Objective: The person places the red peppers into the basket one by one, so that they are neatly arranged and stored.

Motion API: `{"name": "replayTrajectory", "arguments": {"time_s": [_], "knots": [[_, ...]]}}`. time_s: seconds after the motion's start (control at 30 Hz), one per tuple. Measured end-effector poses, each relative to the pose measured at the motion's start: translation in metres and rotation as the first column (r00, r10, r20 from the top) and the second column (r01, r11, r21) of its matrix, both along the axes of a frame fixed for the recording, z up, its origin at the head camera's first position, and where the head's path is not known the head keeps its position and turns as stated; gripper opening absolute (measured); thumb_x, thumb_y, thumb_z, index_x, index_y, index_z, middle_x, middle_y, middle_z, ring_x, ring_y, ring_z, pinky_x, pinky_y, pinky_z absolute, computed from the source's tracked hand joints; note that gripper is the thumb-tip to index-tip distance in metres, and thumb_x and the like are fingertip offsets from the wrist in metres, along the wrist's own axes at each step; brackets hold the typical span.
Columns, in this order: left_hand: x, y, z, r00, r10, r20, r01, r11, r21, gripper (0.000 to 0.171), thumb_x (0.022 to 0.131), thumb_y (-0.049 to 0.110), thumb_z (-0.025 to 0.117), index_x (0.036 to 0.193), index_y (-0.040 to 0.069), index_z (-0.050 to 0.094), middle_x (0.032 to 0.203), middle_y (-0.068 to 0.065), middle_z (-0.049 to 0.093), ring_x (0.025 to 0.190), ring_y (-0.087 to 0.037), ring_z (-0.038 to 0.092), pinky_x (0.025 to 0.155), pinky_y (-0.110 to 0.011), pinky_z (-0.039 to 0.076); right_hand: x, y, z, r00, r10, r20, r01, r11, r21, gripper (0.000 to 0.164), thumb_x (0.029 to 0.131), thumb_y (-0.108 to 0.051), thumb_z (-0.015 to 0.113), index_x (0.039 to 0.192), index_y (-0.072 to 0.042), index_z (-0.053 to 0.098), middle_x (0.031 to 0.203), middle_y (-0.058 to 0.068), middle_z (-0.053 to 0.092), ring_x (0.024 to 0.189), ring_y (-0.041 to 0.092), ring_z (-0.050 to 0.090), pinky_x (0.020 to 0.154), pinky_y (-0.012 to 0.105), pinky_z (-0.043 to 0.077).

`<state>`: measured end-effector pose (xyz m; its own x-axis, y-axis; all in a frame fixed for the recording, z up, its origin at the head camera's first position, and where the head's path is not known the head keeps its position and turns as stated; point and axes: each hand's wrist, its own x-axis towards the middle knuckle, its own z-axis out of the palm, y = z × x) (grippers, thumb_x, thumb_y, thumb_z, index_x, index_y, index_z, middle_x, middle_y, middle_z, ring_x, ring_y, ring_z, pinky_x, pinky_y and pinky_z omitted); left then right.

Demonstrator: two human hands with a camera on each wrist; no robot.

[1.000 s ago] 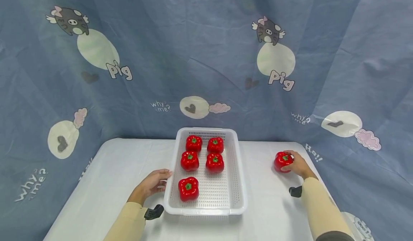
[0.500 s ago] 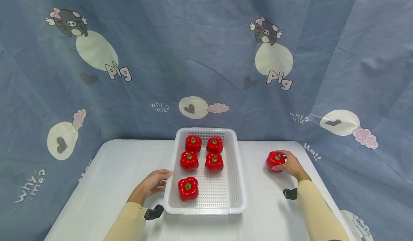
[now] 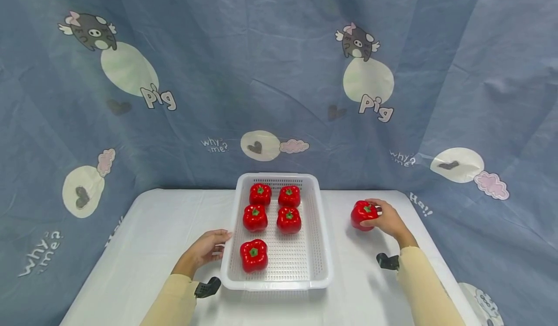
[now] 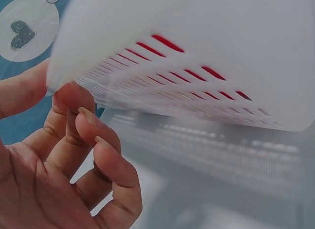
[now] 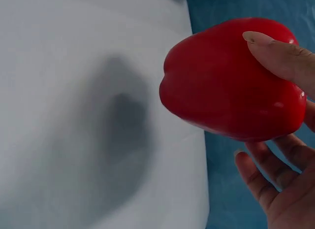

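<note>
A white perforated plastic basket (image 3: 326,248) stands mid-table with several red bell peppers inside, one of them a front-left bell pepper (image 3: 254,256). My left hand (image 3: 204,249) pinches the basket's left rim between thumb and fingers; the left wrist view shows the slotted basket wall (image 4: 236,51) beside the curled fingers (image 4: 118,175). Right of the basket, my right hand (image 3: 389,222) grips another red bell pepper (image 3: 361,214) from its right side. In the right wrist view this held pepper (image 5: 221,86) hangs above the tabletop, its shadow apart from it, thumb across its upper side.
A white cloth covers the table (image 3: 174,219). Behind and around it hangs a blue curtain (image 3: 279,74) printed with pigs and clouds. The basket's raised walls stand between its peppers and the right hand.
My right hand has moved left toward the basket, bringing the bell pepper along and raising it off the table. The left hand and basket stay put.
</note>
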<state>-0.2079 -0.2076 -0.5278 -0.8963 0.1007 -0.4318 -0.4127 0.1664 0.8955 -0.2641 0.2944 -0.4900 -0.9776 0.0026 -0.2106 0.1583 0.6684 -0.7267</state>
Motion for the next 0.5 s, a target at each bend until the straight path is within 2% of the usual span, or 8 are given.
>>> {"name": "replayTrajectory", "arguments": {"time_s": [0.3, 0.5], "knots": [[0.002, 0.0, -0.004, 1.0, 0.013, 0.011, -0.013, 1.0, -0.007, 0.035, 0.094, 0.026, 0.06, 0.117, 0.0, 0.062, 0.098, -0.008, 0.067, 0.081, -0.022, 0.059, 0.068, -0.031, 0.052, 0.011, -0.01, 0.008, 0.998, 0.049, -0.038, -0.049, 0.999, -0.007, 0.084, 0.072, -0.019, 0.085, 0.141, -0.003, 0.04, 0.135, 0.026, 0.042, 0.123, 0.046, 0.038, 0.087, 0.052, 0.05], [0.001, 0.001, -0.001, 1.0, 0.023, 0.0, -0.023, 1.0, -0.003, 0.034, 0.094, 0.026, 0.06, 0.115, -0.001, 0.062, 0.097, -0.009, 0.067, 0.08, -0.021, 0.059, 0.067, -0.031, 0.051, 0.015, -0.017, 0.016, 0.993, 0.084, -0.079, -0.084, 0.996, 0.001, 0.082, 0.069, -0.019, 0.086, 0.138, -0.003, 0.044, 0.132, 0.024, 0.046, 0.12, 0.045, 0.042, 0.083, 0.049, 0.053]]}}
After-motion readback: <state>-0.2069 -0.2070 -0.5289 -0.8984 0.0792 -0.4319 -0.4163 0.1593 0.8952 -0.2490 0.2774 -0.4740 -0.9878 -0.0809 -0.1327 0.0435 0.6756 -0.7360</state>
